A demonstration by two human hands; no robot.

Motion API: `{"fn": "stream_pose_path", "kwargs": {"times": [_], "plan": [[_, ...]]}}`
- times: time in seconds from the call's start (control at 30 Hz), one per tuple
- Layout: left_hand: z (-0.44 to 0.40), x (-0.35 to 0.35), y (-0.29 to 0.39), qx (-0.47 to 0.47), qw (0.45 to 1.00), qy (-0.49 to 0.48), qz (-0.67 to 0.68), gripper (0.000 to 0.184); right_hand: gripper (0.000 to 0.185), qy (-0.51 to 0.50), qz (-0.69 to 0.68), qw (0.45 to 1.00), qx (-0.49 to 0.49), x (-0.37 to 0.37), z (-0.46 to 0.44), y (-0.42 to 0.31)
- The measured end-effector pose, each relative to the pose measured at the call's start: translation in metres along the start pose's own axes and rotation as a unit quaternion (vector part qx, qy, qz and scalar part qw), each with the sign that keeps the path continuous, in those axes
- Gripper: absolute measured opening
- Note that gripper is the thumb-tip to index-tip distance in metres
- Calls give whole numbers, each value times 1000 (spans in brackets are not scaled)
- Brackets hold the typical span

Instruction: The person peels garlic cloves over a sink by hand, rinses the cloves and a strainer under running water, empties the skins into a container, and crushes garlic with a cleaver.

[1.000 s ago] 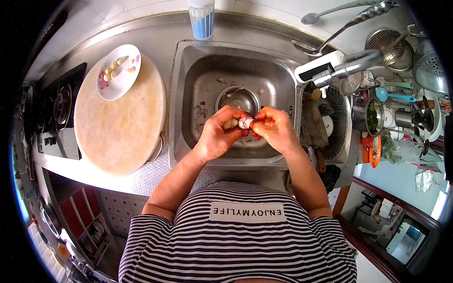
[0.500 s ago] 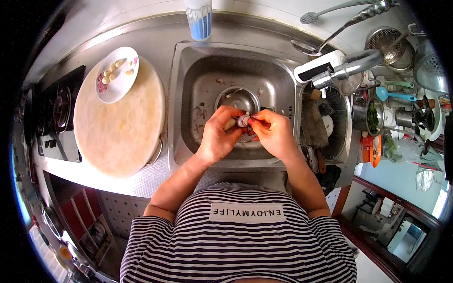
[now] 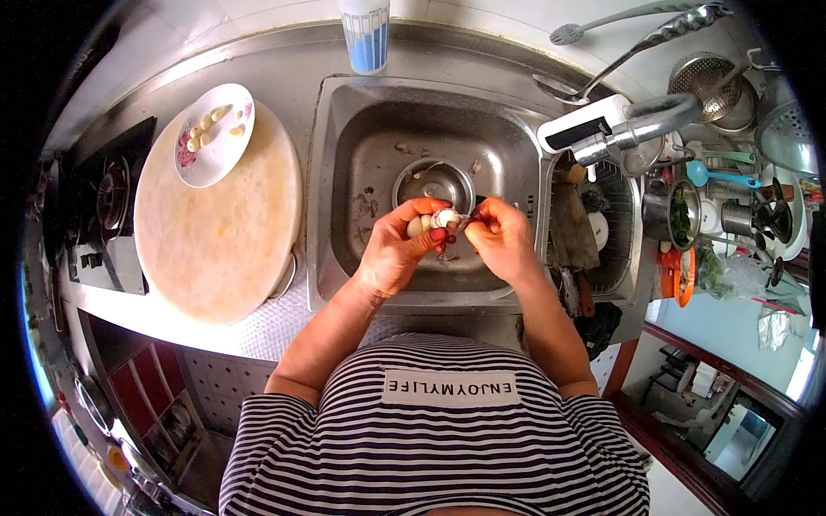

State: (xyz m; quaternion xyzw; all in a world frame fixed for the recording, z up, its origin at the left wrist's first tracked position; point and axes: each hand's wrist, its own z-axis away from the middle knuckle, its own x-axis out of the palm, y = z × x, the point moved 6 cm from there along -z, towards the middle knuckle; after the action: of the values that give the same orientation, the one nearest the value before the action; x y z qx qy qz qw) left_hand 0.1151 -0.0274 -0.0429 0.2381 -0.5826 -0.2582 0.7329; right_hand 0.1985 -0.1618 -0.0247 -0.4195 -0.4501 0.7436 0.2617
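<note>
Over the steel sink (image 3: 348, 146), my left hand (image 3: 391, 249) is closed round pale garlic cloves (image 3: 419, 226), with one partly peeled clove (image 3: 446, 218) between thumb and forefinger. My right hand (image 3: 502, 239) pinches a bit of thin skin at that clove's right side. Below the hands, a small metal bowl (image 3: 434, 182) stands in the sink, and scraps of peel lie on the sink floor. To the left, a white flowered plate (image 3: 215, 163) holds several peeled cloves (image 3: 205, 122) and rests on a round cutting board (image 3: 219, 249).
A blue and white cup (image 3: 367, 43) stands behind the sink. At the right are the faucet (image 3: 641, 127), a rack with a cleaver (image 3: 575, 225), and a pot with greens (image 3: 680, 215). A stove (image 3: 107, 206) is at the far left.
My right hand has drawn slightly away from my left, pulling skin off the clove. More of the clove's white surface shows. My left hand still holds the garlic.
</note>
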Motion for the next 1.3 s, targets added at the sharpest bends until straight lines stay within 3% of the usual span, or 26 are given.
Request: {"fn": "stream_pose_path", "kwargs": {"times": [0.1,0.17,0.23,0.3,0.33,0.37,0.43,0.57,0.63,0.73,1.07,1.2,1.27,1.3], "plan": [[1,1,-4,-25,997,-19,69,34,11,43,67,994,-81,-3,1,-11],[3,1,2,-17,990,-17,138,34,12,124,208,956,-168,-14,0,-16],[0,4,13,-9,992,-34,120,35,16,100,207,962,-144,-18,-2,-12],[-2,3,17,-24,998,-38,50,28,17,-9,40,999,-4,-10,-1,1],[-4,-2,15,-29,999,-19,9,28,16,-36,-52,997,-32,-6,3,-24],[-5,-3,12,-30,999,-21,8,28,16,-34,-52,998,-32,-4,3,-30],[-5,-3,10,-15,996,4,-89,31,11,-49,-8,984,-174,0,8,-53],[-4,3,13,61,976,21,-208,33,12,-34,164,957,-236,2,8,-60],[-2,0,15,57,931,70,-354,32,14,-21,188,952,-240,5,10,-61],[0,8,24,78,907,55,-411,30,17,-4,208,948,-242,6,9,-60],[-2,15,29,26,911,12,-411,31,18,-17,144,965,-220,4,9,-53],[-3,10,17,3,949,-1,-316,32,17,-16,130,968,-216,-4,4,-47],[-3,11,21,7,952,5,-307,32,15,21,153,968,-199,-17,1,-33],[-3,12,26,12,959,0,-283,32,13,11,122,983,-139,-21,0,-24]]}}
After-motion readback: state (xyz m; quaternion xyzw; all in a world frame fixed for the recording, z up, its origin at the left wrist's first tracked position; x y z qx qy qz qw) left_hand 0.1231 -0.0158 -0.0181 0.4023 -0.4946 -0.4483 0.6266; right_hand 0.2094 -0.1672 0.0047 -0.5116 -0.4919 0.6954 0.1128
